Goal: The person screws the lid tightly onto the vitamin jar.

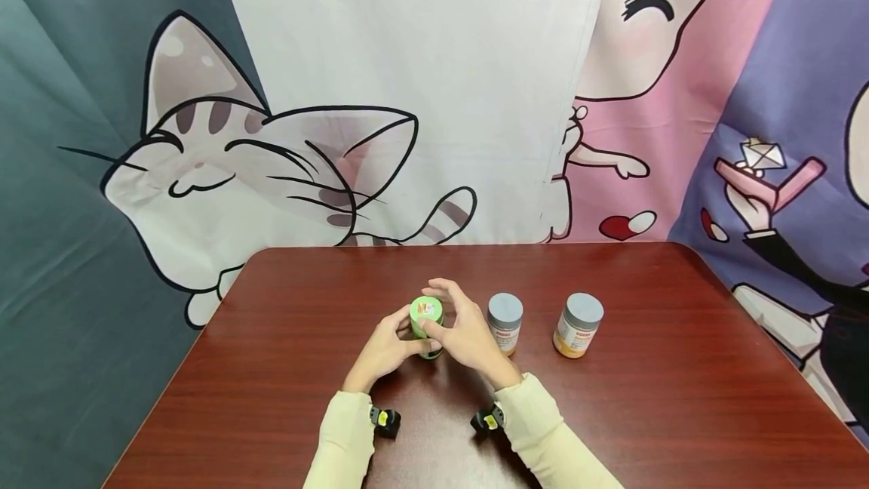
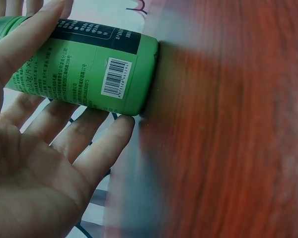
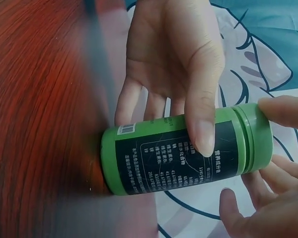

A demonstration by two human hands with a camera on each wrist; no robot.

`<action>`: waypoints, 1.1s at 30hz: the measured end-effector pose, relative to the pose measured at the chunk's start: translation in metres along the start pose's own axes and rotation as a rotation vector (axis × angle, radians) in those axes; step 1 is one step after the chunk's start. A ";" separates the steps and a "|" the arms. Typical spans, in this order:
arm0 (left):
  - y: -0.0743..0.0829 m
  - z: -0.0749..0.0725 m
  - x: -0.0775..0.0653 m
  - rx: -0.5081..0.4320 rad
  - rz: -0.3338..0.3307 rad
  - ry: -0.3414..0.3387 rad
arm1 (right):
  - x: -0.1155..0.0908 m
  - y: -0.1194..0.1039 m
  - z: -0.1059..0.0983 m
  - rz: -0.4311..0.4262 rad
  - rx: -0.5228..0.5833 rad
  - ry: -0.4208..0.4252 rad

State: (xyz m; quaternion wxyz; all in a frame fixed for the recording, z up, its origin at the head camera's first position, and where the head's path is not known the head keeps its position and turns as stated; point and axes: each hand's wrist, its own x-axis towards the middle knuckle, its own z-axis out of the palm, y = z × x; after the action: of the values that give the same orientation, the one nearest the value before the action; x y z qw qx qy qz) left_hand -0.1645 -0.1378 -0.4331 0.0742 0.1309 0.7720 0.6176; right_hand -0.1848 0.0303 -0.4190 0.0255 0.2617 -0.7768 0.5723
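A green bottle (image 1: 429,354) with a screw lid (image 1: 426,308) stands upright on the table between both hands. In the left wrist view its green side (image 2: 72,79) shows a barcode; a dark printed panel faces the right wrist camera. My left hand (image 1: 382,353) holds the bottle's body, thumb across the dark panel and fingers along the opposite side. At the top, my right hand (image 1: 470,334) grips the green lid (image 3: 258,139) between thumb and fingers. The lid sits on the neck, with a groove visible beneath it.
Right of the hands stands a grey-lidded jar (image 1: 505,315), partly behind the right wrist. Another grey-lidded jar (image 1: 578,325) with an amber lower part stands farther right. The reddish-brown table (image 1: 271,398) ends at a printed cloth backdrop (image 1: 421,36).
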 end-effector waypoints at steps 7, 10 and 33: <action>-0.024 0.000 0.008 0.001 0.021 0.022 | 0.000 -0.001 0.003 -0.015 -0.110 0.044; -0.027 0.000 0.009 0.015 0.031 0.029 | 0.000 -0.002 0.004 -0.016 -0.133 0.058; 0.005 -0.002 -0.002 0.075 0.022 0.010 | -0.002 -0.002 0.003 -0.072 -0.147 -0.081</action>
State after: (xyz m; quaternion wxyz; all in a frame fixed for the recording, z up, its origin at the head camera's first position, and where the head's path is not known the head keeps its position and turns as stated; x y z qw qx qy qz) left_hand -0.1623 -0.1390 -0.4283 0.0584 0.1390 0.7935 0.5896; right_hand -0.1810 0.0283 -0.4190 0.0339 0.3099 -0.8072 0.5013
